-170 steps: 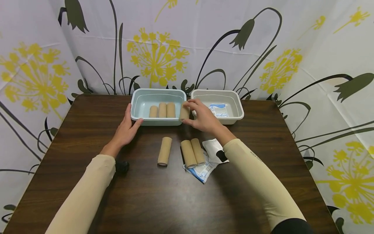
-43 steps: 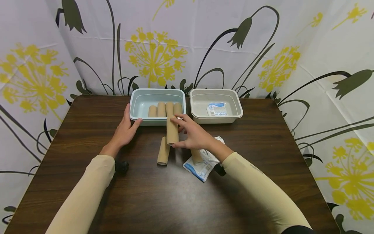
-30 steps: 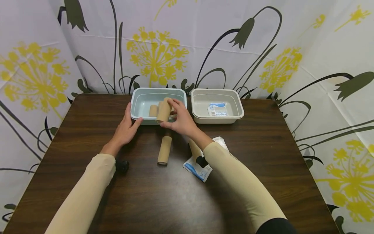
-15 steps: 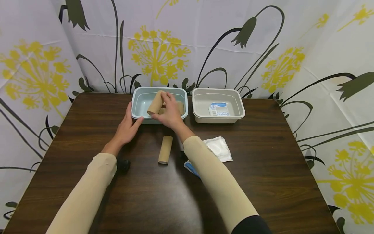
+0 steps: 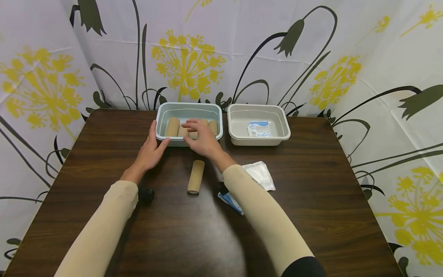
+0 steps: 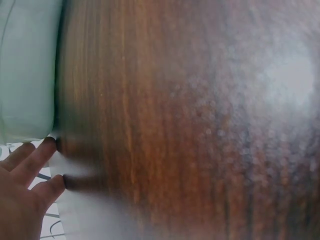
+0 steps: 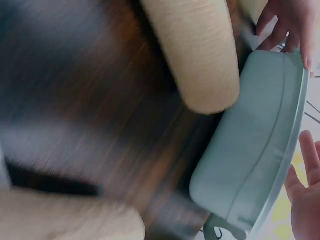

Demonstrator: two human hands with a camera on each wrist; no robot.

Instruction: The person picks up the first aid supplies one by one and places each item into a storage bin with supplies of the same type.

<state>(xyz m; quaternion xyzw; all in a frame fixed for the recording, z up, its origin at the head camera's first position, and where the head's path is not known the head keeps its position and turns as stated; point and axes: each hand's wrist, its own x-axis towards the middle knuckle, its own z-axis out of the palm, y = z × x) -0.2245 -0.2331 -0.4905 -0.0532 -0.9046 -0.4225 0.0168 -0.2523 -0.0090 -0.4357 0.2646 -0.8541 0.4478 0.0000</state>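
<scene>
The place is indoors and looks like a home, though which room cannot be told. A dark wood-grain table (image 5: 332, 215) stands against a white curtain (image 5: 256, 19) printed with yellow flower heads (image 5: 188, 63) and drooping grey-green bell flowers (image 5: 292, 37); creased, it hangs behind the table and along both sides. Everyday household goods fit that reading: a pale blue plastic tub (image 5: 178, 143), an off-white plastic tub (image 5: 257, 142) and plain cardboard tubes (image 5: 196, 177). Light glares off the polished tabletop.
</scene>
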